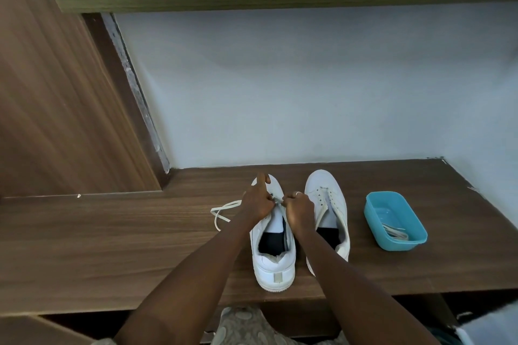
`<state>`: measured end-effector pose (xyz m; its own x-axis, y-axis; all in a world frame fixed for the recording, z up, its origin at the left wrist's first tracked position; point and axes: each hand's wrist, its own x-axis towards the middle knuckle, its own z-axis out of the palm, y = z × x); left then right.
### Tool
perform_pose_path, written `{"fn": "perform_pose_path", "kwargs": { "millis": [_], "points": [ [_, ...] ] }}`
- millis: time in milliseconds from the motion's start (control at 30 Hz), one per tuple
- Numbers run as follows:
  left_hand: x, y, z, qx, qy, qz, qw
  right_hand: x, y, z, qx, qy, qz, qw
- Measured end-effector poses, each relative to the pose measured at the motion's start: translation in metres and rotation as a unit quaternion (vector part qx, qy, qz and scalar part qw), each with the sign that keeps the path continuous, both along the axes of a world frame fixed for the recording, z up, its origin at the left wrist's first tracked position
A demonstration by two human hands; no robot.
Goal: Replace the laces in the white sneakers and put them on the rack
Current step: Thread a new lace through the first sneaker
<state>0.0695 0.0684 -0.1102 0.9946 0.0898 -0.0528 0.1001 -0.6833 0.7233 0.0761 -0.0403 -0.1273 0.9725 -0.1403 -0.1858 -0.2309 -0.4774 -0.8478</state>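
Wood-grain shelf (112, 246) carries the left sneaker (273, 258) and right sneaker (332, 204) side by side, with a blue tub (403, 244) just right of them. Left hand (256, 202) and right hand (298, 211), fingers curled, each pinch the lace (224, 211) over the left sneaker's eyelets. It looks limp and light, and is likely best steered by its stiffer tip.

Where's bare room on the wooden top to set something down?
Biggest free patch: wooden top left of the trailing lace, out to the brown panel. Smaller ones: behind the blue tub toward the wall, and in front of it. Crowded: the middle, where left hand and right hand pinch the lace on one sneaker, tight against the other sneaker.
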Motion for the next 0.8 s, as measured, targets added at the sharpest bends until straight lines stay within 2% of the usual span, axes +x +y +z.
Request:
{"fn": "perform_pose_path", "kwargs": {
  "millis": [167,400,633,733,800],
  "points": [
    [-0.001,-0.007,-0.005,-0.005,-0.018,0.032,0.999,-0.003,-0.002,-0.002,0.022,0.011,0.007,1.000],
    [0.004,0.001,-0.012,-0.043,0.018,0.067,0.997,0.002,-0.004,-0.008,0.049,0.016,-0.005,0.999],
    [0.007,0.006,-0.015,0.058,0.011,0.033,0.998,0.008,0.000,-0.008,0.089,0.047,-0.015,0.995],
    [0.008,0.007,-0.018,0.063,0.013,0.023,0.998,0.012,0.002,-0.006,0.142,0.053,-0.051,0.987],
    [0.008,0.008,-0.020,0.081,0.011,0.019,0.996,0.015,0.002,0.000,0.215,0.038,-0.082,0.972]
  ]
}}
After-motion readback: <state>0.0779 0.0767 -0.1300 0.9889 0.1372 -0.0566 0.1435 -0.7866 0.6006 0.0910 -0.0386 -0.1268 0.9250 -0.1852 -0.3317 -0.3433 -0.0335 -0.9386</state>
